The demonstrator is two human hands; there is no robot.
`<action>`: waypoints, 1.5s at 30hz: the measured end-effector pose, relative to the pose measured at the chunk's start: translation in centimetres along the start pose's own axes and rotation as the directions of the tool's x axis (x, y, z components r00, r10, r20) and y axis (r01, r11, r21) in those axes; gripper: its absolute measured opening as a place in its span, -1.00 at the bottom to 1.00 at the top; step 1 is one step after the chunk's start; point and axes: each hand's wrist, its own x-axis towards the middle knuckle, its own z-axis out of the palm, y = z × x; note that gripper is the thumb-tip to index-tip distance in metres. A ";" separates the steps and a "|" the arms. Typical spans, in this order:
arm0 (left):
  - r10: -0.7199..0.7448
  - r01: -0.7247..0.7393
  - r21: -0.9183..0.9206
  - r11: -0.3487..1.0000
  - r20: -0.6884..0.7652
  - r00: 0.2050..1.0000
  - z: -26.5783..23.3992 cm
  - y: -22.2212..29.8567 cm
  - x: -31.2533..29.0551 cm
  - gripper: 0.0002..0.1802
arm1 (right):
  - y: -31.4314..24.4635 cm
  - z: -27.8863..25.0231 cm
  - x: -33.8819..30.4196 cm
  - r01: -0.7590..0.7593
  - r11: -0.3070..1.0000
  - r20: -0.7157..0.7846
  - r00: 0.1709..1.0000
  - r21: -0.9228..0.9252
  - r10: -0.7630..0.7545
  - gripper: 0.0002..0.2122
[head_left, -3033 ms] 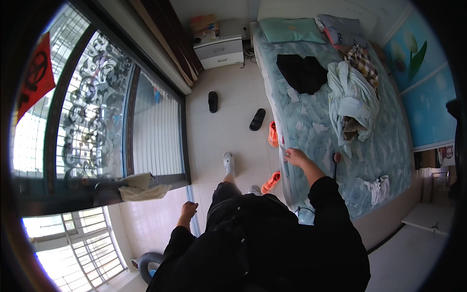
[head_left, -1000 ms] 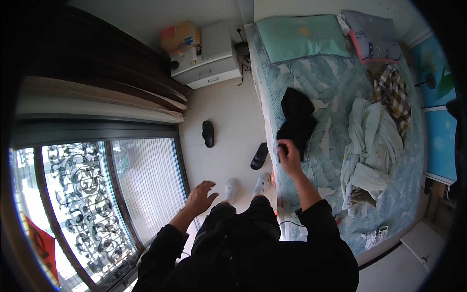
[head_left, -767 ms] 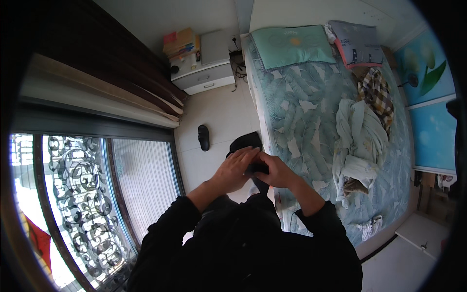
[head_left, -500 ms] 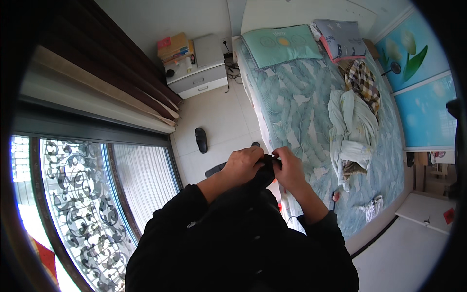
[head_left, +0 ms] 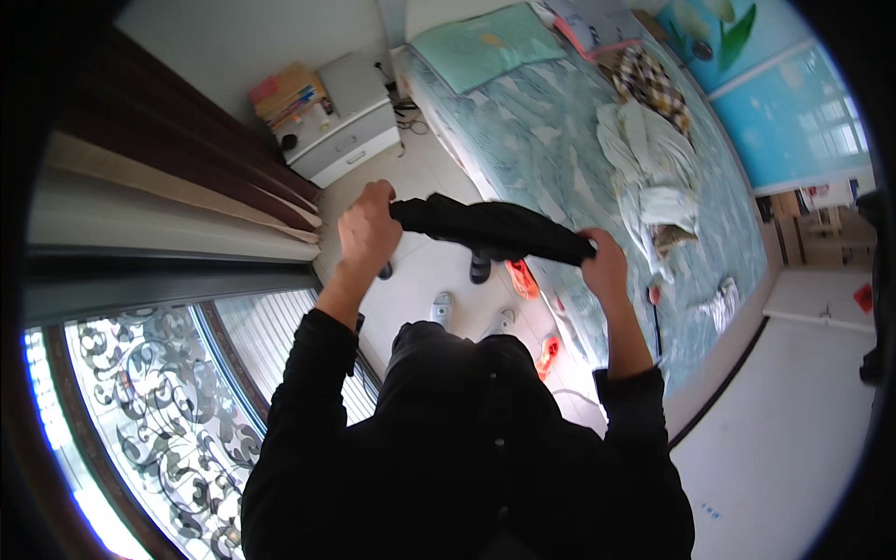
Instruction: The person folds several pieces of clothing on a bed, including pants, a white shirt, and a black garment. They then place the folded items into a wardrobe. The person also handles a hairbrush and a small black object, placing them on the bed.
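Apart — left hand (head_left: 370, 231) at ten o'clock, right hand (head_left: 606, 267) at three — both clamp opposite ends of a black cloth (head_left: 493, 229).

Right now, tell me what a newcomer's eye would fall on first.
Most likely the black garment, held out between the left hand and the right hand near the picture's middle. Next, the bright orange shoes on the floor beside the bed, then the mint-green pillow at the bed's far end.
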 end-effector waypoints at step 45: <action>0.051 -0.018 -0.122 0.992 0.278 0.959 1.5 8.4 -2.3 -0.74 | 5.2 -4.6 0.3 -0.109 0.913 0.189 0.981 0.393 0.036 -0.74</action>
